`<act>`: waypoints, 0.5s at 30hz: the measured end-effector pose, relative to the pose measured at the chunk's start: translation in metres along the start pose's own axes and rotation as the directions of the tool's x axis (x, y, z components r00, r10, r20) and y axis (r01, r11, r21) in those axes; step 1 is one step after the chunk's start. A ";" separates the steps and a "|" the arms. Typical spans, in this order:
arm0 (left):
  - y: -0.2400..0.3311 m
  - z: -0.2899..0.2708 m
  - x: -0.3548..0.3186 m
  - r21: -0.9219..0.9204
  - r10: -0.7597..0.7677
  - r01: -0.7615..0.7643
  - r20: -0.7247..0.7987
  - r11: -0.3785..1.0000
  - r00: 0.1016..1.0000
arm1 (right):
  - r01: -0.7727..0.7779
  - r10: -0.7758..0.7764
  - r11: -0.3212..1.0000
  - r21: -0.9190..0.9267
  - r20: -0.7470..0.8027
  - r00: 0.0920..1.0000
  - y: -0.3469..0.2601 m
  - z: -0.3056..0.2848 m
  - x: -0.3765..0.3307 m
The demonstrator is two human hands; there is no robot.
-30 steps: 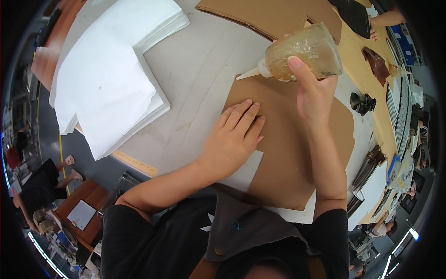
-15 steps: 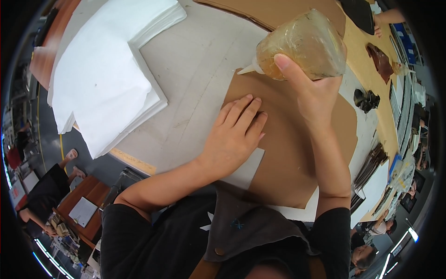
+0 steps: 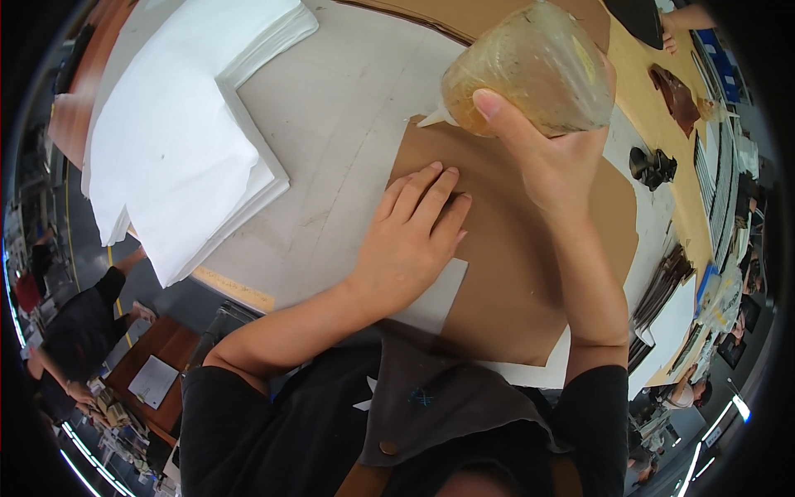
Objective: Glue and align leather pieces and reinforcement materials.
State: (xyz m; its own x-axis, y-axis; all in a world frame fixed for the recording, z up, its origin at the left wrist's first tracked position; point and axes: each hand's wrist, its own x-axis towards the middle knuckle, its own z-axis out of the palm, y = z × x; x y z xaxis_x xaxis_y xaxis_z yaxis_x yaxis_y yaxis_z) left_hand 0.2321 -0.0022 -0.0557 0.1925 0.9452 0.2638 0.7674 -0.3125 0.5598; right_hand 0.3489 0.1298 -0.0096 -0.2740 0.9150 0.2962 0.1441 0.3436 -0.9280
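Note:
My right hand (image 3: 555,153) grips a translucent squeeze bottle (image 3: 530,70) tipped on its side, with amber liquid in its lower part. Its pale nozzle (image 3: 432,118) points left and down at the far left corner of a brown sheet (image 3: 513,273), which looks like leather. Whether the tip touches the sheet I cannot tell. On the sheet's left edge my left hand (image 3: 410,228) lies flat, fingers stretched out and holding nothing. A pale rectangular piece (image 3: 443,290) shows beside the sheet under my left wrist.
A stack of white cut sheets (image 3: 182,149) lies at the left of the grey table (image 3: 331,108). More brown sheets (image 3: 472,12) are at the far side. To the right are a black crumpled thing (image 3: 652,168), a brown scrap (image 3: 675,99) and stacked dark strips (image 3: 662,286). Another person's hand (image 3: 669,33) shows far right.
The bottle in my right hand has shifted slightly left and away from me, its nozzle still at the sheet's corner. My left hand stays on the sheet. A person at far left has moved.

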 end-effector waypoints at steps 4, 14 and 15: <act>0.000 0.000 -0.001 0.007 -0.004 0.004 0.008 1.000 1.000 | -0.048 0.048 0.999 0.000 0.013 0.999 -0.002 -0.004 0.001; 0.000 0.000 0.000 0.016 -0.010 0.010 0.006 1.000 1.000 | -0.023 0.022 1.000 -0.016 -0.052 0.998 0.002 -0.019 0.000; 0.000 0.000 0.001 0.013 -0.006 0.006 0.008 1.000 1.000 | -0.024 0.023 1.000 -0.018 -0.056 0.998 0.004 -0.020 0.001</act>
State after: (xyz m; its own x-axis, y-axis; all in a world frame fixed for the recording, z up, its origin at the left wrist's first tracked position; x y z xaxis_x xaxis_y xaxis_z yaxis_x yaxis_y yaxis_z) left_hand 0.2324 -0.0017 -0.0553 0.1924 0.9479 0.2539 0.7767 -0.3053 0.5509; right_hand 0.3685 0.1363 -0.0086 -0.2172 0.9329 0.2873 0.1676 0.3256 -0.9305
